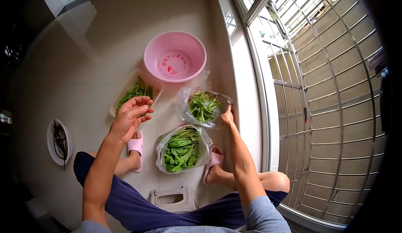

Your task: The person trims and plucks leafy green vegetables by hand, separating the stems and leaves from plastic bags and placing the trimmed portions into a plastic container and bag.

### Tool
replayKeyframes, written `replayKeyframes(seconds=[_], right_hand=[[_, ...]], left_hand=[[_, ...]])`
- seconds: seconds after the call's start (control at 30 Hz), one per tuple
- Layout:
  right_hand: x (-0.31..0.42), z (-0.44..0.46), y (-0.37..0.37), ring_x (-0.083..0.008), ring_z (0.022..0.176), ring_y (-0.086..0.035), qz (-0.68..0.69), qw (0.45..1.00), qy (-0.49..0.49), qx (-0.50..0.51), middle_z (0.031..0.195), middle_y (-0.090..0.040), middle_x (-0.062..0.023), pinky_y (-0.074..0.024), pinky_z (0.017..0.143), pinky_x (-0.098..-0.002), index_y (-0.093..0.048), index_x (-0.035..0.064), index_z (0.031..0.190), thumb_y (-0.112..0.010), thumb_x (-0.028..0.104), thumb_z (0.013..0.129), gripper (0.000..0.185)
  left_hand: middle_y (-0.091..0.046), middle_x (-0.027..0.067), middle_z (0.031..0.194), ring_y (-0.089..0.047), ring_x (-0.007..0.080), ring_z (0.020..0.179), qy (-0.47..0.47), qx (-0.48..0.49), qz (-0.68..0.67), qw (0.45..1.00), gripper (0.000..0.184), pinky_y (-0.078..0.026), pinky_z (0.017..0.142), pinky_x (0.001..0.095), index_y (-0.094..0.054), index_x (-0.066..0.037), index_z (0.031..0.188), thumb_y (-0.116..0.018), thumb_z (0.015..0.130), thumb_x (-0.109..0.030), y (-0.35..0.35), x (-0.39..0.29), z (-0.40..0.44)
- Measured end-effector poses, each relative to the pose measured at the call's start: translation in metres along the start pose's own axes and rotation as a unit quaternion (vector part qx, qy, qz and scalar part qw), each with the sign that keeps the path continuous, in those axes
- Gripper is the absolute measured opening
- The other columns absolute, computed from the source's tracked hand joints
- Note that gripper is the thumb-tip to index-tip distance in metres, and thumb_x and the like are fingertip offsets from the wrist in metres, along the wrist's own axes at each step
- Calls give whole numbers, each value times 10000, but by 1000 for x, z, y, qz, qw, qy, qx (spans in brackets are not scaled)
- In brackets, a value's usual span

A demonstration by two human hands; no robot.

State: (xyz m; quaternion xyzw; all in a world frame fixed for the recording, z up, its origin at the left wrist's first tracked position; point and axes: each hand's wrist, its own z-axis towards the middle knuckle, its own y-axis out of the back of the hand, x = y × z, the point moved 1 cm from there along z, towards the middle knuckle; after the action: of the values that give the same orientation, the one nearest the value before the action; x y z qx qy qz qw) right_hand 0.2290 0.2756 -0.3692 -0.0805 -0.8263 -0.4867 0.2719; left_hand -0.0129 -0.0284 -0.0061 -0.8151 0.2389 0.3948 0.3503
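My left hand (130,118) is raised over the near edge of a cream basket (114,101), its fingers loosely curled and apart with nothing visible in them. Green leafy vegetables (136,92) lie in that basket, partly hidden behind the hand. My right hand (227,116) pinches the right rim of a clear plastic bag (183,103), which holds thin green stems and leaves (203,105). Closer to me, a second open plastic bag (161,159) is full of broad green leaves (182,149).
A pink basin (151,67) with red print stands beyond the basket and bags. At left is a white oval basket (69,147) with dark, thin strips. A grey plastic stool (190,199) sits between my legs. A window ledge and metal bars (335,126) line the right side.
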Motion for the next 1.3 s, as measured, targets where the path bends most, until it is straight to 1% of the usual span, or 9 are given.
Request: replayKeyframes(seconds=[0.17,0.27,0.47,0.6,0.67,0.73,0.97,1.13,1.3], right_hand=[[50,-50,50,-405,921,-454,-4,998,-41,43,1004,-442,-298,-373,802,-408,-39,55,1251,-480,106,651,746],[55,-68,53,-371,849,-491,10,992,69,-108,940,-486,-248,-390,767,-392,-361,31,1144,-444,50,647,504],[112,-125,43,-271,770,-529,88,955,182,-217,840,-538,-143,-419,692,-330,-529,15,880,-438,-2,689,213],[128,-134,27,-319,792,-507,3,908,394,-142,849,-541,-150,-413,713,-360,-548,27,838,-450,-2,687,183],[100,-117,4,-330,807,-506,-27,902,423,-77,858,-541,-163,-414,723,-361,-559,35,839,-431,43,692,195],[75,-105,-14,-332,863,-492,-217,942,189,176,906,-526,-162,-408,727,-378,-541,38,807,-401,110,697,192],[72,-110,-1,-352,834,-504,-187,947,166,202,816,-539,-220,-404,737,-380,-501,8,858,-456,184,699,242],[83,-121,24,-380,893,-475,-176,963,84,184,927,-506,-246,-389,766,-396,-372,-14,1049,-546,324,701,516],[81,-93,51,-368,1069,-342,26,997,38,69,1197,-288,-218,-425,785,-389,-135,48,1242,-540,142,689,691]], left_hand=[[-504,73,955,-501,148,829,14,10,2,1000,245,-400,720,270,-448,-33,984,-494,746,-64,-2,2,4],[-500,71,957,-498,144,830,19,25,0,1000,246,-397,720,269,-448,-33,987,-494,748,-68,-6,1,4],[-488,69,957,-494,141,826,15,42,1,999,242,-395,718,267,-449,-35,989,-492,754,-73,-8,-2,0],[-498,70,955,-505,146,810,17,40,-4,999,244,-399,713,264,-453,-31,989,-496,752,-72,-8,-4,-6],[-501,70,952,-508,145,804,15,38,-6,999,243,-402,710,264,-454,-31,987,-497,751,-72,-6,-3,-8],[-504,70,950,-511,145,797,12,35,-8,999,243,-405,707,263,-456,-30,986,-498,751,-73,-4,-4,-9],[-502,75,946,-510,144,797,1,42,-20,999,247,-411,705,259,-451,-26,988,-497,750,-72,4,-9,-14],[-499,60,926,-508,132,793,0,49,-22,999,225,-406,709,250,-457,-35,963,-505,748,-82,3,-13,-17],[-501,78,943,-510,144,791,-9,57,-22,998,235,-417,702,264,-454,-20,983,-490,756,-71,6,-11,-18]])
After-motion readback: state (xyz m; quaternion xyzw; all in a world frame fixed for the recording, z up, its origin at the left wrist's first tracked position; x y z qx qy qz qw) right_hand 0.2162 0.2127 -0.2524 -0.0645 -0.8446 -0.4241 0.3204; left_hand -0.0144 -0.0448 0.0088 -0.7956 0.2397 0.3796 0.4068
